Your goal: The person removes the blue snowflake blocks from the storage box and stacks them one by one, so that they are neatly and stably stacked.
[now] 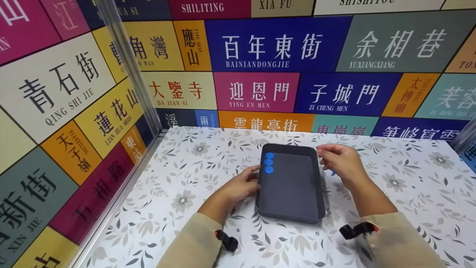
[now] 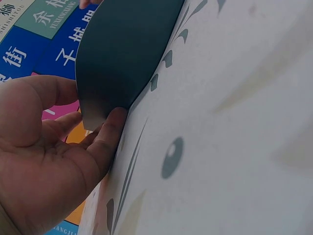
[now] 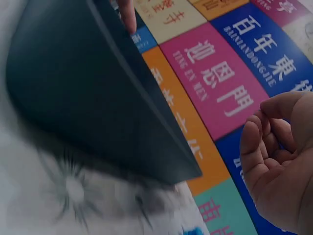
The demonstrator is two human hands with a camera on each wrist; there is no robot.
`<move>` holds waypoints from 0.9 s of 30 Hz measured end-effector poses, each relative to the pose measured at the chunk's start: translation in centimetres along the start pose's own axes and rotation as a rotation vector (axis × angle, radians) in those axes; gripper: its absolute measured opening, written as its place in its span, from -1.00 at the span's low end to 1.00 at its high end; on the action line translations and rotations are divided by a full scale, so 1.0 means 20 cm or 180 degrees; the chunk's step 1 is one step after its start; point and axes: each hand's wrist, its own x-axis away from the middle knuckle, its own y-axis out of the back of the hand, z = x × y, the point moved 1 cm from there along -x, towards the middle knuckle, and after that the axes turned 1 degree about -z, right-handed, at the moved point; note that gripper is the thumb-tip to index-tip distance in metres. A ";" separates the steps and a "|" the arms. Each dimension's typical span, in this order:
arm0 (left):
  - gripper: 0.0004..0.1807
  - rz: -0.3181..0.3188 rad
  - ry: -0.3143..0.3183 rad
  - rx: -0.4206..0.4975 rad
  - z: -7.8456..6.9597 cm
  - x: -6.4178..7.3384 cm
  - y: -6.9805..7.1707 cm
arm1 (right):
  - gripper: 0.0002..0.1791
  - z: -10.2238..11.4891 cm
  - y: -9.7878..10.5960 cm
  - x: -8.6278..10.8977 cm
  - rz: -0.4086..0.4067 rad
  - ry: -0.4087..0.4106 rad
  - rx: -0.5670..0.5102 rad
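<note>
A dark grey rectangular tray lies on the table, with three small blue flower-shaped pieces in a column along its left inner side. My left hand rests its fingers against the tray's left outer wall. Up close, the left fingers touch the wall near a corner. Beside the tray's upper right rim is my right hand, thumb and forefinger tips together, other fingers curled. No object shows between the tips in the right wrist view. Another bit of blue peeks out beneath the right hand, partly hidden.
White floral paper covers the table. Panels with street names stand behind it and at the left, meeting at a clear corner strip. Dark wrist cameras sit on both sleeves.
</note>
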 end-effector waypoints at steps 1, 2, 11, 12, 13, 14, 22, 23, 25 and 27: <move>-0.16 -0.0013 -0.0001 -0.0016 0.00 0.00 0.00 | -0.93 0.01 -0.03 0.00 0.0022 0.0035 -0.0005; -0.15 -0.0026 0.0004 -0.0036 0.00 0.00 0.00 | -0.93 0.02 -0.06 -0.01 0.0050 0.0055 0.0002; -0.14 -0.0082 0.0012 -0.0022 0.01 0.01 0.00 | -0.71 0.08 -0.27 -0.15 0.0192 0.0006 0.0167; -0.14 -0.0082 0.0007 -0.0008 0.01 0.01 0.00 | -0.68 0.07 -0.29 -0.17 0.0217 -0.0008 0.0208; -0.14 -0.0083 0.0005 0.0003 0.01 0.01 0.00 | -0.66 0.07 -0.31 -0.18 0.0245 -0.0027 0.0261; -0.14 -0.0078 -0.0001 0.0027 0.01 0.01 0.00 | -0.66 0.07 -0.33 -0.20 0.0270 -0.0045 0.0314; -0.15 -0.0063 -0.0037 -0.0033 0.01 0.00 0.00 | -0.65 0.00 -0.47 -0.31 0.0355 -0.0097 0.0549; -0.15 -0.0049 -0.0041 -0.0030 0.01 0.00 0.00 | -0.64 -0.01 -0.49 -0.32 0.0366 -0.0086 0.0552; -0.16 -0.0019 -0.0053 -0.0035 0.00 0.00 0.00 | -0.62 -0.02 -0.52 -0.33 0.0383 -0.0053 0.0560; -0.17 0.0009 -0.0069 -0.0058 0.00 0.00 0.00 | -0.61 -0.04 -0.55 -0.34 0.0384 0.0008 0.0574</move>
